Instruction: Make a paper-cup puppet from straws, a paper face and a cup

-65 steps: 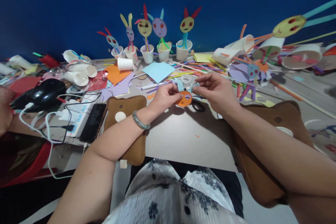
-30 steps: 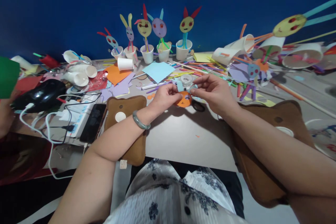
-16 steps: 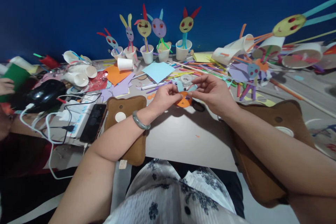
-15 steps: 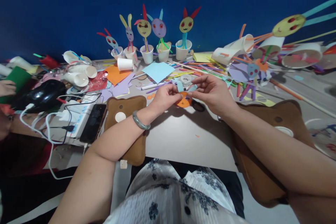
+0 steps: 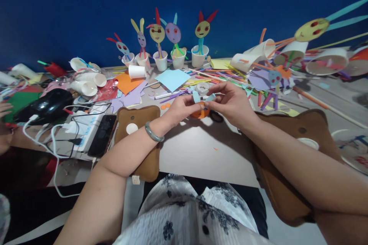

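Between my hands is an orange paper face (image 5: pixel 200 113) with light blue paper ears (image 5: pixel 196 97) at its top. My left hand (image 5: pixel 184 108) pinches its left side, thumb on the front. On the other side my right hand (image 5: pixel 230 101) has thumb and index finger closed at the right ear and upper edge, its other fingers curled above. A roll of clear tape (image 5: pixel 202 88) lies just beyond the face. A dark ring-shaped thing (image 5: pixel 216 117) is on the table below my right fingers.
Paper cups (image 5: pixel 199 56) holding paper rabbit figures line the back wall. Pipe cleaners (image 5: pixel 221 74) and a blue paper sheet (image 5: pixel 173 79) lie ahead. Brown cushioned pads (image 5: pixel 140 162) flank my forearms. At left are a phone (image 5: pixel 102 136), a power strip (image 5: pixel 89 130) and another person's hand (image 5: pixel 5 109).
The orange face has tipped, so its drawn features show less clearly. Both my hands keep their grip on it. The other person's hand at far left has shifted downward.
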A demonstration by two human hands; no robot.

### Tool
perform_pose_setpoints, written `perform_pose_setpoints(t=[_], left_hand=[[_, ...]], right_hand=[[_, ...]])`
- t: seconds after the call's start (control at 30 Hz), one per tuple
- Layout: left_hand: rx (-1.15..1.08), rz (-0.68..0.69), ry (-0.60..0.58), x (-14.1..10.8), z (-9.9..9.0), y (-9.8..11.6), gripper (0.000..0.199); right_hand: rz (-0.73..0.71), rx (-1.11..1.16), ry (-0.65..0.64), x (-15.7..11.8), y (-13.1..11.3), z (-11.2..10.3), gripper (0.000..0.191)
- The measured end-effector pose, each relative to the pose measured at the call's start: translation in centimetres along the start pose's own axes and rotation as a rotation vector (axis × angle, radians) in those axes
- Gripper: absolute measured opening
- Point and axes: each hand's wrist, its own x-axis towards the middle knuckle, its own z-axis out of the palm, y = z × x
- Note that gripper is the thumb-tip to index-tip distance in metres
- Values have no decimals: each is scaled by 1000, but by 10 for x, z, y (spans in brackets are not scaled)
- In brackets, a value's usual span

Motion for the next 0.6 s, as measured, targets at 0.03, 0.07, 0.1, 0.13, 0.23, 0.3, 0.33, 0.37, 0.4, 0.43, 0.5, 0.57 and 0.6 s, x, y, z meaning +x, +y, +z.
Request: perform_pose_setpoints(t=[0.03,0.07,0.1,0.13,0.23,0.3,0.33,0.37,0.4,0.43,0.5,0.57,0.6], left_hand=[[4,4,-7,0,0,-1,26],[7,12,-9,0,-1,-2,26],[10,19,-11,0,-1,-2,26],[15,26,-10,0,-1,-2,25],[44,43,9,-1,-1,-1,24],[66,40,31,-1,-1,-1,26],[74,40,41,-1,-1,-1,27],[77,42,48,0,-1,-2,29],[78,46,53,0,-1,-2,30],[75,53,55,0,-1,-2,32],[68,67,56,0,-2,-3,34],[66,84,61,0,-2,-3,35],[67,89,63,0,-2,-3,34]], right_hand=[[-5,-6,3,0,-1,1,39],[-7,-10,4,-1,-1,1,39],[-8,-14,4,-1,-2,2,39],[-7,-15,3,-2,-2,2,39],[1,-14,1,-2,-2,3,39],[12,0,3,-2,-2,3,40],[19,13,2,-2,-2,2,40],[26,29,-1,-1,-2,2,41],[29,45,-6,-1,-1,2,43],[29,57,-17,0,-1,2,44],[27,62,-49,1,-1,1,48],[27,46,-82,1,0,1,52],[31,36,-92,1,0,1,53]])
